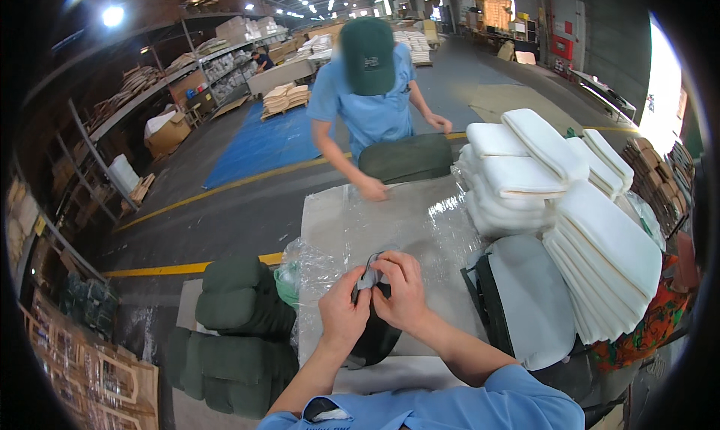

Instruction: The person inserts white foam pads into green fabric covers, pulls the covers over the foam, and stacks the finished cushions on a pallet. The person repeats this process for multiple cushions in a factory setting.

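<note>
Over the near side of the plastic-covered table, my left hand and my right hand come together. Both pinch a small grey piece of fabric with a thin dark edge or cord at its top. Below them a dark cushion or cover stands tilted toward me, and the grey piece seems to belong to it. My wrists hide part of it. Grey and dark green covers lie stacked to the right of my right forearm.
White foam pads pile up at the right, with more foam behind. Stuffed dark green cushions sit at the left beside crumpled clear plastic. Across the table a co-worker handles a dark green cushion.
</note>
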`<action>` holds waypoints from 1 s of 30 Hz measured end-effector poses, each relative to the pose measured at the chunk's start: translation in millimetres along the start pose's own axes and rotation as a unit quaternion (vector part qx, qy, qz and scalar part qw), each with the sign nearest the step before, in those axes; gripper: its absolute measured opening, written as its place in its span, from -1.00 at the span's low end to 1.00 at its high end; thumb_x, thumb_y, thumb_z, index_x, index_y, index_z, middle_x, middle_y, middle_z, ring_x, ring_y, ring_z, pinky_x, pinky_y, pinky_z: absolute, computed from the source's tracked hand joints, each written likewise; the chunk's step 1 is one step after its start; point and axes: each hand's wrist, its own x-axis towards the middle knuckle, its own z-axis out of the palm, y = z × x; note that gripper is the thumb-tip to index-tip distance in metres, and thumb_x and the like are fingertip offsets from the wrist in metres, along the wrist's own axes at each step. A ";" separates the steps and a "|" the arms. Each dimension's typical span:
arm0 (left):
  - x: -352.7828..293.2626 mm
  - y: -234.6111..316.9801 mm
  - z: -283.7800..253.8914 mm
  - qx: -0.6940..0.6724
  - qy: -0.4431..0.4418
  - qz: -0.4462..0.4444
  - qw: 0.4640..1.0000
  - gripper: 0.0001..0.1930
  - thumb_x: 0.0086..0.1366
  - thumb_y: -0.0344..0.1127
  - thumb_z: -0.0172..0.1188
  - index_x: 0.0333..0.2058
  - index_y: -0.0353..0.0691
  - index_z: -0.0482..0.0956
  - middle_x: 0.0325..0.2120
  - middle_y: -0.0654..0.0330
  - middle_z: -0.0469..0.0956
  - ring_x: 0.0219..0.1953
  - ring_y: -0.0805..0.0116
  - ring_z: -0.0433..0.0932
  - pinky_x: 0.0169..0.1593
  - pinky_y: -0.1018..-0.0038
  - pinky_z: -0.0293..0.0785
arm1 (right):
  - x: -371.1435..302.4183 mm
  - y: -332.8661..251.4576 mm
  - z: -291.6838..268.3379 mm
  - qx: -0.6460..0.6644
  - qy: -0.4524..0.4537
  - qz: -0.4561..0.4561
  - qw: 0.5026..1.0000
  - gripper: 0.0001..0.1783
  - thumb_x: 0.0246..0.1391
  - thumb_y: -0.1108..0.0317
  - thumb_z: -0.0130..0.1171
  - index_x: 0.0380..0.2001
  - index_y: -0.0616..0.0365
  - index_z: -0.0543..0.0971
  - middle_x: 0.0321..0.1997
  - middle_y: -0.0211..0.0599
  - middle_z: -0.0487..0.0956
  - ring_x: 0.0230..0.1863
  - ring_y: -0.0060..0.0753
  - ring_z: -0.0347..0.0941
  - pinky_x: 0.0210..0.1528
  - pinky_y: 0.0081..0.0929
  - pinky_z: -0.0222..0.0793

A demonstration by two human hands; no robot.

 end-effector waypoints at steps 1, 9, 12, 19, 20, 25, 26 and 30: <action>0.5 3.8 0.0 0.001 -0.009 -0.020 1.000 -0.63 0.23 -0.49 0.32 0.04 -0.23 0.66 -0.20 -0.04 0.71 -0.28 -0.01 0.71 -0.18 0.23 0.61 | 0.6 4.5 -0.2 0.003 0.004 -0.013 1.000 -0.44 -0.19 0.55 0.35 0.00 0.10 0.59 0.04 -0.18 0.54 0.08 0.02 0.46 0.13 -0.08 0.34; 7.8 -4.8 -8.4 0.106 0.004 0.045 0.993 -0.64 0.11 -0.54 0.36 -0.06 -0.21 0.69 -0.35 0.07 0.63 -0.45 0.05 0.61 -0.36 0.26 0.54 | 1.5 8.5 -2.6 0.022 -0.045 -0.031 0.998 -0.74 0.01 0.57 0.32 -0.18 0.13 0.67 -0.14 -0.28 0.62 -0.05 -0.08 0.53 0.03 -0.16 0.42; 7.9 -8.3 -0.6 0.102 0.035 0.062 0.992 -0.67 0.08 -0.61 0.30 -0.13 -0.25 0.66 -0.27 0.01 0.62 -0.33 0.01 0.61 -0.21 0.25 0.55 | -0.3 4.7 -4.3 0.010 -0.083 -0.014 0.996 -0.79 0.08 0.51 0.35 -0.17 0.10 0.67 -0.14 -0.27 0.62 -0.08 -0.05 0.53 0.02 -0.17 0.42; 3.3 -14.1 13.9 0.045 0.002 0.027 0.999 -0.72 0.06 -0.67 0.21 -0.21 -0.33 0.60 -0.26 -0.03 0.63 -0.22 -0.07 0.64 -0.10 0.21 0.55 | -6.1 6.8 -9.1 0.096 -0.089 0.066 0.989 -0.87 0.23 0.46 0.31 -0.15 0.10 0.66 -0.16 -0.21 0.61 -0.09 -0.01 0.55 -0.08 -0.25 0.48; 2.8 -13.5 13.7 0.042 -0.006 0.017 0.999 -0.72 0.06 -0.67 0.21 -0.21 -0.33 0.61 -0.27 -0.04 0.63 -0.21 -0.07 0.64 -0.09 0.21 0.55 | -6.7 6.2 -10.3 0.100 -0.090 0.073 0.988 -0.89 0.26 0.44 0.29 -0.15 0.11 0.66 -0.17 -0.20 0.61 -0.11 -0.07 0.55 -0.10 -0.28 0.48; -3.0 -21.1 14.7 0.006 -0.040 -0.017 0.999 -0.73 0.12 -0.62 0.24 -0.17 -0.28 0.61 -0.26 -0.03 0.64 -0.20 -0.13 0.63 -0.11 0.20 0.54 | -10.5 8.2 -20.4 0.231 -0.212 0.315 0.896 -0.83 0.46 0.30 0.12 -0.18 0.15 0.59 -0.31 -0.33 0.58 -0.24 -0.29 0.52 -0.14 -0.37 0.44; -3.8 -20.5 16.1 -0.009 -0.056 -0.043 0.997 -0.74 0.14 -0.61 0.22 -0.17 -0.28 0.62 -0.27 -0.02 0.64 -0.22 -0.06 0.64 -0.12 0.23 0.54 | -14.7 16.8 -19.5 0.284 -0.221 0.354 0.863 -0.80 0.49 0.27 0.08 -0.18 0.15 0.58 -0.34 -0.40 0.56 -0.25 -0.41 0.49 -0.16 -0.42 0.42; -0.2 -23.1 12.4 -0.084 -0.164 -0.203 0.962 -0.78 0.22 -0.60 0.14 -0.17 -0.30 0.64 -0.33 0.08 0.66 -0.26 0.24 0.66 -0.16 0.35 0.52 | -25.5 35.3 -15.8 0.463 -0.204 0.432 0.747 -0.71 0.57 0.22 -0.01 -0.16 0.19 0.57 -0.31 -0.65 0.49 -0.24 -0.71 0.33 -0.15 -0.55 0.35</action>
